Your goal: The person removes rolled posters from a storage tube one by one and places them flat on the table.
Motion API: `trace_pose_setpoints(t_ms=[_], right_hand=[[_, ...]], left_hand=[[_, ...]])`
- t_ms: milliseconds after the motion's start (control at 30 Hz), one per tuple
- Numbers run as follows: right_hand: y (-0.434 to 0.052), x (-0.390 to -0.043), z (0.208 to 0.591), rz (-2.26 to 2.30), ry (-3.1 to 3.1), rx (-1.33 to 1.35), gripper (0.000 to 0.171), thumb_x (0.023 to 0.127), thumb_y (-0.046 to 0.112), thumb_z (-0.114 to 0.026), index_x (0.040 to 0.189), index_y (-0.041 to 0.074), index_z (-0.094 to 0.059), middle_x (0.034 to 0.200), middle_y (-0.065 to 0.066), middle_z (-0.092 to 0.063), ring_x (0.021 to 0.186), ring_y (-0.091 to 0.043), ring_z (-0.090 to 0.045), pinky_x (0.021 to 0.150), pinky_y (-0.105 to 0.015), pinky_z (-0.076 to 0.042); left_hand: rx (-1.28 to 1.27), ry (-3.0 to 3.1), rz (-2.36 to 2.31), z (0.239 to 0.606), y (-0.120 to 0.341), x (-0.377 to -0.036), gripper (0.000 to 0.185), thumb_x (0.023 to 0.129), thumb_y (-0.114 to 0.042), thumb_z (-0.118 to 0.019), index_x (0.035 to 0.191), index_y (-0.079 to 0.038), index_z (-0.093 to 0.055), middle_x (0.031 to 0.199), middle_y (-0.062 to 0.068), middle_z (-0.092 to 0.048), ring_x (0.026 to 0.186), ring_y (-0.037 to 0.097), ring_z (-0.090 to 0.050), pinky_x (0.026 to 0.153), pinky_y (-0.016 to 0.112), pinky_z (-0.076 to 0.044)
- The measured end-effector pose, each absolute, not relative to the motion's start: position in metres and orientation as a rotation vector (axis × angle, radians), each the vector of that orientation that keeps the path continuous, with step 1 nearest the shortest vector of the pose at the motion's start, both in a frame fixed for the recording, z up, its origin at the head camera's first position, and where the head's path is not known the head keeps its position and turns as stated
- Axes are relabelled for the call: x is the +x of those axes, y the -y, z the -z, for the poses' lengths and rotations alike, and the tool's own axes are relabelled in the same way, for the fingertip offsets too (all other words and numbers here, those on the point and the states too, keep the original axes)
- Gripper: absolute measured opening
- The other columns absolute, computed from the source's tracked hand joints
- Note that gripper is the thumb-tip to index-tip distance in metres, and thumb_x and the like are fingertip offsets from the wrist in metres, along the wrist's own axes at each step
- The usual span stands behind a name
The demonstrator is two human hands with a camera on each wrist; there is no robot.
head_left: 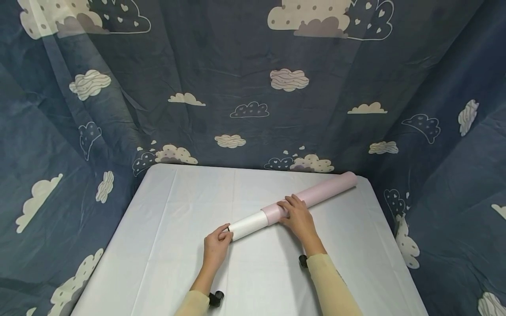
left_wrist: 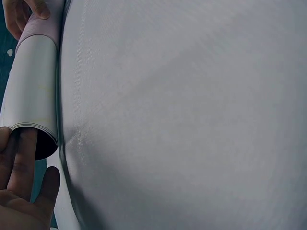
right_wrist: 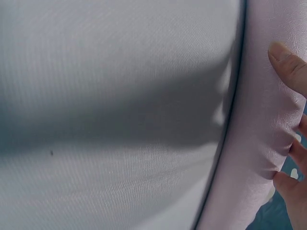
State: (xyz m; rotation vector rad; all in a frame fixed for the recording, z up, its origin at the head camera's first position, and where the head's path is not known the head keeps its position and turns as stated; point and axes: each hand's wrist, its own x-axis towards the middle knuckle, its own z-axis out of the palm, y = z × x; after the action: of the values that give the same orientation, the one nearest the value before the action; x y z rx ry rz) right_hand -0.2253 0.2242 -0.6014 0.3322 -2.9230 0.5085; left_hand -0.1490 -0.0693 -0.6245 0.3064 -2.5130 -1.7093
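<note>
A long pink roll [head_left: 326, 189] with a creased surface lies slantwise on the table. From its near left end sticks a white roll [head_left: 249, 224], whose rim shows several thin layers round a dark hollow. My left hand [head_left: 216, 248] is at that hollow end; in the left wrist view the extended fingers [left_wrist: 25, 165] reach inside it, and the thumb stands apart from the rim. My right hand [head_left: 299, 219] grips the pink roll near its left end. Thumb and fingers lie on opposite sides, and the right wrist view shows dents in the pink surface [right_wrist: 261, 129] at the fingertips.
The table [head_left: 189, 197] has a white cover with fold lines. The pink roll's far end lies near the back right corner. Dark blue curtains [head_left: 237, 57] with a cloud print hang behind and at both sides.
</note>
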Motion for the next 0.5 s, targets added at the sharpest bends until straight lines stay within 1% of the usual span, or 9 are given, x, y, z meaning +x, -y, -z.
trace_pose_setpoints(t_ms=[200, 367, 500], right_hand=[[-0.2283, -0.2245, 0.6010, -0.537, 2.926, 0.310, 0.061, 0.080, 0.021, -0.093, 0.136, 0.019, -0.070, 0.154, -0.015, -0.059, 0.154, -0.041, -0.043, 0.125, -0.065, -0.034], [-0.2321, -0.2266, 0.6022, -0.539, 2.920, 0.296, 0.062, 0.079, 0.019, -0.094, 0.135, 0.019, -0.070, 0.154, -0.016, -0.059, 0.154, -0.041, -0.043, 0.125, -0.065, -0.033], [-0.2348, -0.2279, 0.6022, -0.543, 2.924, 0.280, 0.062, 0.078, 0.018, -0.094, 0.135, 0.019, -0.070, 0.154, -0.015, -0.059, 0.154, -0.041, -0.043, 0.125, -0.065, -0.033]], left_hand=[[0.298, 2.504, 1.722, 0.6276, 0.0702, -0.1474, 0.033, 0.096, -0.015, -0.073, 0.128, -0.011, -0.077, 0.092, 0.004, -0.083, 0.065, 0.008, -0.057, 0.060, 0.019, -0.044], [0.306, 2.507, 1.714, 0.6279, 0.0704, -0.1474, 0.033, 0.096, -0.016, -0.074, 0.129, -0.012, -0.077, 0.095, 0.004, -0.084, 0.066, 0.007, -0.059, 0.061, 0.019, -0.045], [0.311, 2.509, 1.705, 0.6280, 0.0713, -0.1476, 0.033, 0.096, -0.016, -0.074, 0.128, -0.012, -0.078, 0.092, 0.003, -0.083, 0.067, 0.008, -0.058, 0.062, 0.019, -0.046]])
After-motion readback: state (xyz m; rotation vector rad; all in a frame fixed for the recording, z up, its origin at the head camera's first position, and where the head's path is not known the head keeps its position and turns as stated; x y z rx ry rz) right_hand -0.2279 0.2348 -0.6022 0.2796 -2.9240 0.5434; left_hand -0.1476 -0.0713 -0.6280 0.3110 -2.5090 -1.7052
